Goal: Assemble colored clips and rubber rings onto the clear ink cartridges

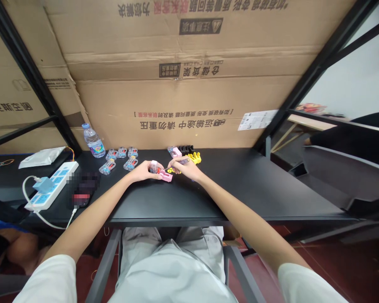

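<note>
My left hand (145, 171) is closed on a small pink and clear plastic assembly (166, 176) with a bit of red in it, just above the black desk. In my right hand (187, 167) is a small screwdriver (185, 161), gripped like a pen, its thin shaft pointing left at the assembly. Whether the tip touches it is too small to tell. A little yellow piece (169, 171) shows between the two hands. Just behind my right hand are yellow clip-like parts (195, 158), black parts (186, 149) and another pink and clear piece (176, 152).
Several clear plastic units (107, 166) lie left of my hands. Behind them stands a water bottle (94, 141). A white power strip (52, 185) with a plug and cable, and a dark phone (83, 190), occupy the left side. A cardboard sheet (183, 97) backs the desk (240, 189).
</note>
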`<state>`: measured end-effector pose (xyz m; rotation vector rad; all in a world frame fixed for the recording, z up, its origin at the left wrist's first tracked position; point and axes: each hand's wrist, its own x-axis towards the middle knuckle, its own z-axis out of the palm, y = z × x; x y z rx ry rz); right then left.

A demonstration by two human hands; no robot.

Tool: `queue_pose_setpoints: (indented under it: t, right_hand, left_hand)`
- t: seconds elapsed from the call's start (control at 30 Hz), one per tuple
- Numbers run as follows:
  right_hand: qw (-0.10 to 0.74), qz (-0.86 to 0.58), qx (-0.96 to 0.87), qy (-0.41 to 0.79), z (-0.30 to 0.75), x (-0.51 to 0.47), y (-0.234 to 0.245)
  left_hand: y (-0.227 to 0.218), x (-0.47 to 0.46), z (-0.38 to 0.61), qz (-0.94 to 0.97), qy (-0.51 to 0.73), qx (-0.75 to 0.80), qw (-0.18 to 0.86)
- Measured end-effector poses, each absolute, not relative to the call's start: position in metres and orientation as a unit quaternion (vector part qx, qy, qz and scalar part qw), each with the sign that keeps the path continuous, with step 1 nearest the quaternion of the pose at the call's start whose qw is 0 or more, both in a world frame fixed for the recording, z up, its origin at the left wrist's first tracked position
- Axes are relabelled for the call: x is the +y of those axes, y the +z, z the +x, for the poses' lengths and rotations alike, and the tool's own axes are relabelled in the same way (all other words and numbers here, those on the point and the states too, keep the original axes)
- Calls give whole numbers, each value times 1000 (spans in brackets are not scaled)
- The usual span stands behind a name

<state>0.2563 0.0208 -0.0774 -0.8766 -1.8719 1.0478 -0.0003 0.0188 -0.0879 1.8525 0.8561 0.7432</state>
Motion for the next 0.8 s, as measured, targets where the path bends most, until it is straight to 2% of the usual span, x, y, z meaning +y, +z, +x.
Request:
queue_pose_setpoints:
  t: [0.13,0.47,0.8]
  right_hand:
    - [412,-347,-740,403,258,21,-77]
    - [373,-345,-758,409,259,19,-77]
    - [446,-416,-682,404,245,18,-80]
  left_hand:
    - [-90,20,-1,756,298,343,472]
    - [-91,21,0,764,303,326,468]
    - [-94,15,7,764,314,316,467]
